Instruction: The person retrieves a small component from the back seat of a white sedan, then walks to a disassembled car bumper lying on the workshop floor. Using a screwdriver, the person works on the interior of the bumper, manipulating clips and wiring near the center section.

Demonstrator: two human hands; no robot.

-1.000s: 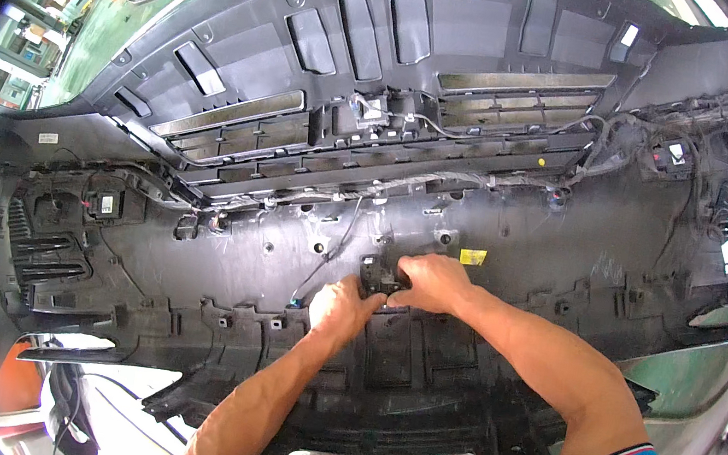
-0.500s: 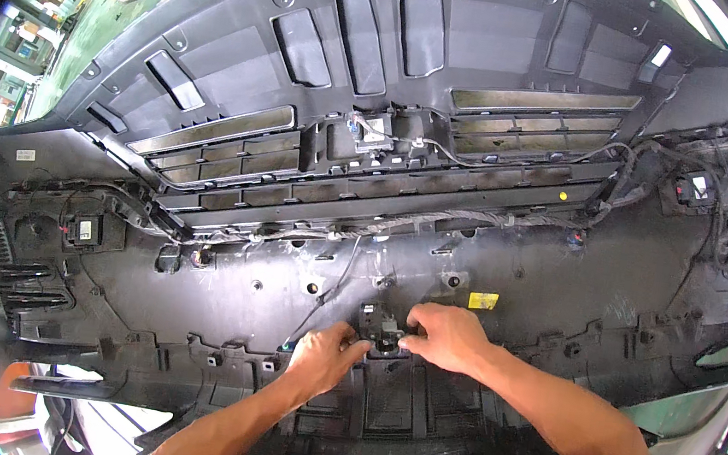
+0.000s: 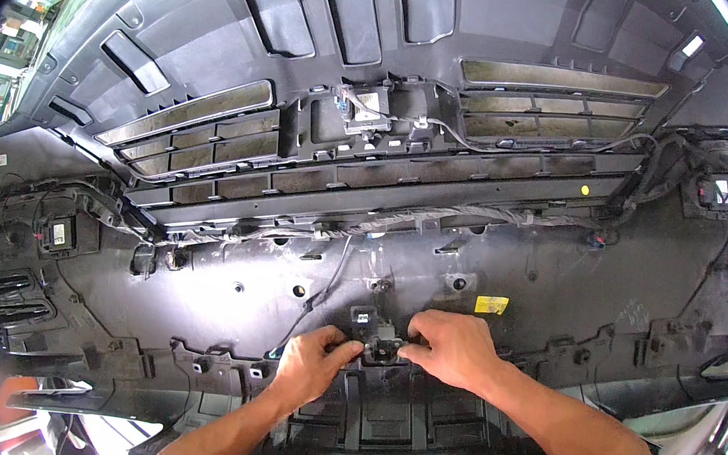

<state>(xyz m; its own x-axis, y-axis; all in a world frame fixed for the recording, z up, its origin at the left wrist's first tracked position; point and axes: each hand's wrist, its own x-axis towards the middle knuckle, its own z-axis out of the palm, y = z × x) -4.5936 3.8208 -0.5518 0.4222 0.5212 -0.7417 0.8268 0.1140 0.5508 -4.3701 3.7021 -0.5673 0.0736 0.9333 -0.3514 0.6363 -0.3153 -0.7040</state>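
Observation:
A large black car bumper cover [image 3: 507,266] lies with its inner side facing me. A small dark bracket-like part [image 3: 384,333] with a light grey piece on it sits at its lower middle. My left hand [image 3: 309,364] closes thumb and forefinger at the part's left edge. On the opposite edge, my right hand [image 3: 456,348] has its thumb and bent fingers pinched. The fingertips cover the exact spots they grip. A thin dark cable [image 3: 316,303] runs down from the wiring harness [image 3: 440,212] to just behind my left hand.
Above the harness are grille slats [image 3: 419,168] and a small module [image 3: 365,107]. A yellow label [image 3: 491,305] sits right of my hands. Square sensor modules are fixed at the left [image 3: 61,233] and right [image 3: 718,193] ends. Workshop equipment shows at the far left.
The bumper cover looks slightly larger and shifted in view as my head moves. Both hands stay at the small bracket-like part, with the left fingertips shifted a little lower along its edge.

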